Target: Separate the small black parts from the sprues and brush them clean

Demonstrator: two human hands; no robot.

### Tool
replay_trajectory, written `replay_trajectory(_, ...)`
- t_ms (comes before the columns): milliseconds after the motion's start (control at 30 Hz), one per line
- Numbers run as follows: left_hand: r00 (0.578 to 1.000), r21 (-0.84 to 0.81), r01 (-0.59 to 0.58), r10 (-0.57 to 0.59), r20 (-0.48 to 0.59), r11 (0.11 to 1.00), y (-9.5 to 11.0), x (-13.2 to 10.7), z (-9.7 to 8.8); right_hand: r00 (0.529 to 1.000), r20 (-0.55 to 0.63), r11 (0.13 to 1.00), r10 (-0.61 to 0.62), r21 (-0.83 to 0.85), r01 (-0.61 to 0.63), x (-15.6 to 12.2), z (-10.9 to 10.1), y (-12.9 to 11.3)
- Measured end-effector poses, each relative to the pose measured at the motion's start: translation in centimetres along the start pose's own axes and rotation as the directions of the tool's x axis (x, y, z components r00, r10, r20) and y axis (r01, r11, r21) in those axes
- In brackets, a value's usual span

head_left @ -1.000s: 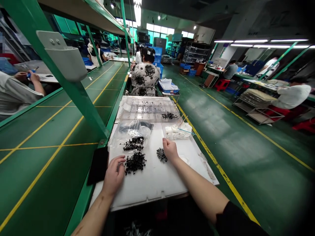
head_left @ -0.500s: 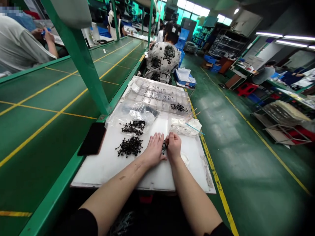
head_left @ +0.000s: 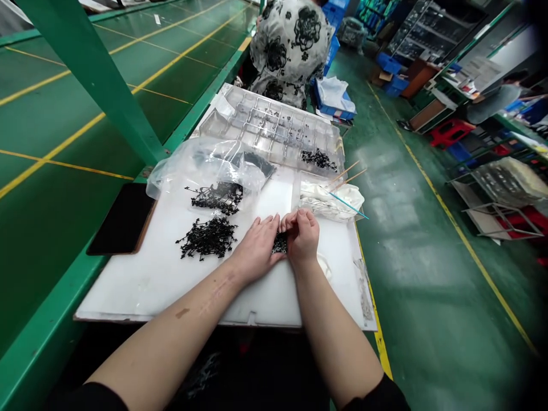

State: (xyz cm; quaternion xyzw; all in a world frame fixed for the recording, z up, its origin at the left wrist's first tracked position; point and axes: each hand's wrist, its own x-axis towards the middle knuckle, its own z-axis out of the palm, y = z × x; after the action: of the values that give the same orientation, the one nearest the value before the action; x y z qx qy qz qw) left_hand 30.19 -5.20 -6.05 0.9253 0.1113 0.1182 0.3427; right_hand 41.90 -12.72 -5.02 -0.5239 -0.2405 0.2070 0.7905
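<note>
My left hand [head_left: 256, 249] lies flat on the white work board, fingers stretched out, its edge against a small dark speckled piece [head_left: 279, 243]. Close on the other side of that piece, my right hand [head_left: 303, 237] is closed in a pinch with its fingers curled. Whatever is between those fingertips is hidden. Left of my left hand is a loose pile of small black branched parts [head_left: 208, 238]. More black parts [head_left: 218, 197] lie behind it, at the mouth of a clear plastic bag [head_left: 180, 165].
A clear compartment tray [head_left: 205, 123] with small parts stands at the back. Thin sticks rest on a crumpled white bundle [head_left: 353, 197] at right. A dark tablet-like slab [head_left: 122, 220] lies left, beside the green conveyor [head_left: 85, 165]. A person in a flowered top [head_left: 291, 45] sits ahead.
The view has tipped down and come closer to the board. My hands stay around the dark speckled piece; my right fingers have shifted slightly, with the fingertips now showing more.
</note>
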Motion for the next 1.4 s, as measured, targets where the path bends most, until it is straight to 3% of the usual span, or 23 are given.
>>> replay_trajectory(300,0.999,-0.071,0.005,-0.009,-0.052,0.997,0.2,-0.3,-1.0,1.0,0.017,1.0,0.002,-0.007,-0.002,-0.1,-0.4,-0.3)
replay_trajectory(567,0.999,-0.114,0.025,-0.03,-0.038,0.993,-0.1,-0.8,-1.7,0.987,-0.16,0.998,0.011,-0.055,-0.02,0.8,-1.1,0.0)
replay_trajectory(733,1.0,-0.099,-0.018,0.017,-0.013,0.995,-0.5,-0.6,-1.3,0.984,-0.162,0.984,0.076,-0.146,-0.1,-0.1,-1.0,0.3)
replay_trajectory(1033,0.999,-0.022,-0.036,0.036,0.008,0.999,-1.0,-0.5,-0.4,0.977,-0.149,0.986,0.152,-0.049,-0.161,-1.5,0.7,0.3)
replay_trajectory(1267,0.999,-0.031,-0.05,0.05,0.003,0.998,-1.3,-0.8,-0.5,0.964,-0.263,0.99,0.05,-0.112,-0.082,-0.8,0.0,-0.5)
replay_trajectory(1400,0.999,-0.071,-0.037,0.037,0.001,0.997,-0.9,-0.9,-0.8,0.946,-0.32,0.995,0.048,-0.064,-0.072,-0.4,-0.8,-0.3)
